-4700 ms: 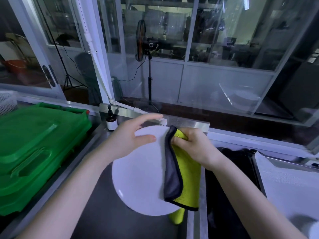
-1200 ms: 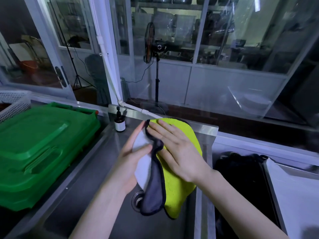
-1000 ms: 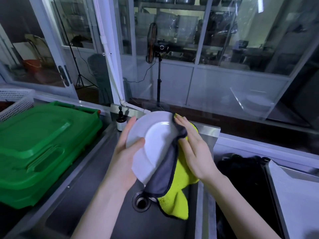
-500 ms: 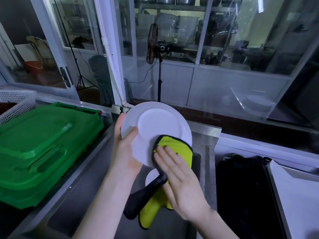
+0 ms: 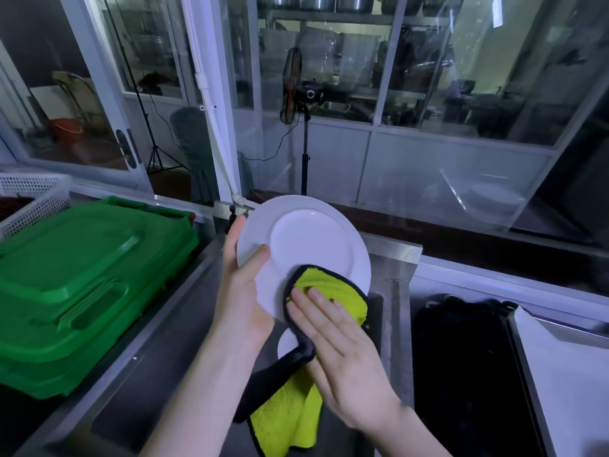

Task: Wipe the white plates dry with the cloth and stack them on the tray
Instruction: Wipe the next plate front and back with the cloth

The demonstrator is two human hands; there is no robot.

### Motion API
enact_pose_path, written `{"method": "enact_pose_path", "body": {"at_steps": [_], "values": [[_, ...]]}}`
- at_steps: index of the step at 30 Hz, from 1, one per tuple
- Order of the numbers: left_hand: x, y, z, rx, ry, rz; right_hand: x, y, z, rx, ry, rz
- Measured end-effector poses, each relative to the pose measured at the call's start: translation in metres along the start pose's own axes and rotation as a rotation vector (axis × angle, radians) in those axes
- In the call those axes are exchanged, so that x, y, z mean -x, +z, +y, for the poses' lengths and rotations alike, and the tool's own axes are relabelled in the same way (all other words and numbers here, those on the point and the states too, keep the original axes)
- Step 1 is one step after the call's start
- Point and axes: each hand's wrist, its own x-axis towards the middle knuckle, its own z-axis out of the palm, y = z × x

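Observation:
I hold a white plate (image 5: 309, 242) upright over the steel sink, its underside facing me. My left hand (image 5: 244, 291) grips its left rim, thumb across the face and fingers behind. A yellow cloth with a dark edge (image 5: 329, 291) lies against the plate's lower right. My right hand (image 5: 336, 341) presses the cloth onto the plate with straight fingers. The rest of the cloth hangs down into the sink. A second white plate (image 5: 287, 344) shows partly below, behind the cloth. At the far right, a tray (image 5: 566, 364) covered with a white sheet.
A green plastic crate lid (image 5: 75, 285) fills the counter at left, with a white perforated basket (image 5: 29, 199) behind it. A black bin (image 5: 461, 357) sits right of the sink. A small dark bottle (image 5: 230, 219) stands at the sink's back edge. Glass partitions rise beyond.
The plate has turned from edge-on to facing me and rose slightly. My right hand moved the cloth from the plate's right side down to its lower part.

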Motion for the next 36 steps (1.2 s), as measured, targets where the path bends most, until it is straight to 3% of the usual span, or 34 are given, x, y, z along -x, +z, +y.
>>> {"method": "enact_pose_path", "body": {"at_steps": [4,7,10,15,18,22,25,31,36], "values": [[0.008,-0.008,0.013,-0.068,-0.035,-0.160,0.001,-0.014,0.022,-0.383,0.396,0.214],[0.013,-0.011,0.016,-0.134,-0.111,-0.284,-0.025,-0.036,0.039,-0.554,0.520,0.232],[0.018,-0.009,0.013,-0.233,-0.156,-0.378,-0.059,-0.059,0.047,-0.513,0.475,0.094],[0.018,-0.002,0.003,-0.241,-0.175,-0.342,-0.081,-0.054,0.031,-0.237,0.065,-0.249],[0.017,-0.007,0.003,-0.233,-0.175,-0.329,-0.082,-0.056,0.040,-0.263,0.105,-0.200],[0.009,-0.019,0.008,-0.195,-0.138,-0.245,-0.059,-0.053,0.055,-0.381,0.418,0.034],[0.005,-0.023,0.007,-0.134,-0.095,-0.176,-0.021,-0.038,0.045,-0.434,0.500,0.121],[0.005,-0.012,-0.021,-0.156,-0.101,-0.090,-0.007,-0.003,0.003,-0.201,0.261,-0.047],[0.000,-0.016,-0.029,-0.179,-0.082,-0.094,-0.050,-0.003,0.023,-0.055,0.366,-0.073]]}}
